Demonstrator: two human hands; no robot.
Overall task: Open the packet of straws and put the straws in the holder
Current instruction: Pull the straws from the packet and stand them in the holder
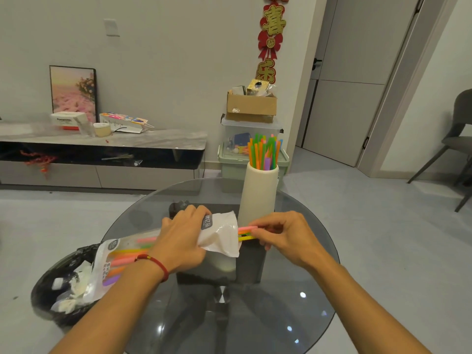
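My left hand [184,236] grips a clear-and-white plastic packet of straws [219,235] around its middle, held level above the round glass table [293,290]. The packet's torn end points right. My right hand [283,232] pinches a few coloured straws [246,232] sticking out of that end. More straws show through the packet's left part [120,259]. Just behind my hands stands a tall white cylindrical holder [259,195] with several green, orange and purple straws [264,150] upright in it.
A black bin [53,290] with crumpled white waste sits on the floor to the left of the table. Behind the table are stacked plastic boxes [229,159] with a cardboard box [251,106], a low cabinet [102,149] at left, a grey chair [454,139] at right.
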